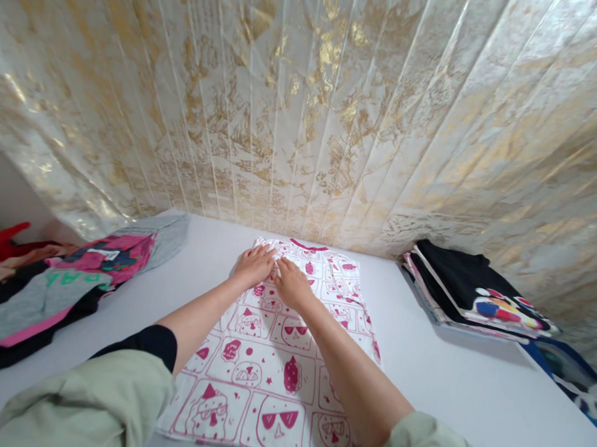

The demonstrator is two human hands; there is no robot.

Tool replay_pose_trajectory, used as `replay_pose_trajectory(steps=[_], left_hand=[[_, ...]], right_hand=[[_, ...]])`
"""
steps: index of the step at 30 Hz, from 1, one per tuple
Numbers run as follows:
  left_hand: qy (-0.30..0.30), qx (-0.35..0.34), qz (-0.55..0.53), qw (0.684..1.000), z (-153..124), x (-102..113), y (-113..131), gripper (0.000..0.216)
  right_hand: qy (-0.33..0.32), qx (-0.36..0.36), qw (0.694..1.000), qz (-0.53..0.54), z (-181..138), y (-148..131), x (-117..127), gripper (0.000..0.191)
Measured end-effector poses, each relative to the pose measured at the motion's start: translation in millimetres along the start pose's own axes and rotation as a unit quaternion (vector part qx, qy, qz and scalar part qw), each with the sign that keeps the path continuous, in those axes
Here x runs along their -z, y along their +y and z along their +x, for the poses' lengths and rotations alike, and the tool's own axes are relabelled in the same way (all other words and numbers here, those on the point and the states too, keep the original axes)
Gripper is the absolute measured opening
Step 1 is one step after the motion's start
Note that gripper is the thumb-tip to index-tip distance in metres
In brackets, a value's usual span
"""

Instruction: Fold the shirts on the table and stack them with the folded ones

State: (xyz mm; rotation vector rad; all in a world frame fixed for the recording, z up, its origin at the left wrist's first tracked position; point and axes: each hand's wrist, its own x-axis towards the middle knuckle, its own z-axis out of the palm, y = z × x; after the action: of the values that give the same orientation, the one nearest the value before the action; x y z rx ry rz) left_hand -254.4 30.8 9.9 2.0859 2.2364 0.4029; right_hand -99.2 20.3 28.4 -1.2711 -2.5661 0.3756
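A white garment with a pink cartoon print lies flat on the white table, its red neckline toward the wall. My left hand rests palm down on its upper part, fingers stretched out and flat. Right beside it, my right hand also presses flat on the cloth, fingers extended and touching the left hand. Both forearms reach out over the garment, in pale green sleeves pushed up.
A heap of unfolded clothes, pink, grey and black, lies at the left. A neat stack of folded garments, black one on top, sits at the right by the wall. A gold-and-white panelled wall backs the table.
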Motion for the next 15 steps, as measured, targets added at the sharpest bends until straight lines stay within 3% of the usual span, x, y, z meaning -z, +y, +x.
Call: replay_pose_trajectory(steps=[3,7,11,15], left_hand=[[0.02,0.013,-0.064,0.998,4,0,-4,0.047],[0.049,0.042,-0.093,0.994,13,0,-10,0.048],[0.071,0.106,-0.11,0.986,21,6,-22,0.049],[0.045,0.182,-0.104,0.977,18,17,-40,0.037]], right_hand=[[0.024,0.008,0.999,0.02,0,-12,-18,0.055],[0.049,0.033,0.998,-0.017,-6,-8,-33,0.052],[0.056,0.039,0.997,-0.028,-9,-5,-34,0.053],[0.054,0.036,0.998,-0.026,-8,-5,-33,0.053]])
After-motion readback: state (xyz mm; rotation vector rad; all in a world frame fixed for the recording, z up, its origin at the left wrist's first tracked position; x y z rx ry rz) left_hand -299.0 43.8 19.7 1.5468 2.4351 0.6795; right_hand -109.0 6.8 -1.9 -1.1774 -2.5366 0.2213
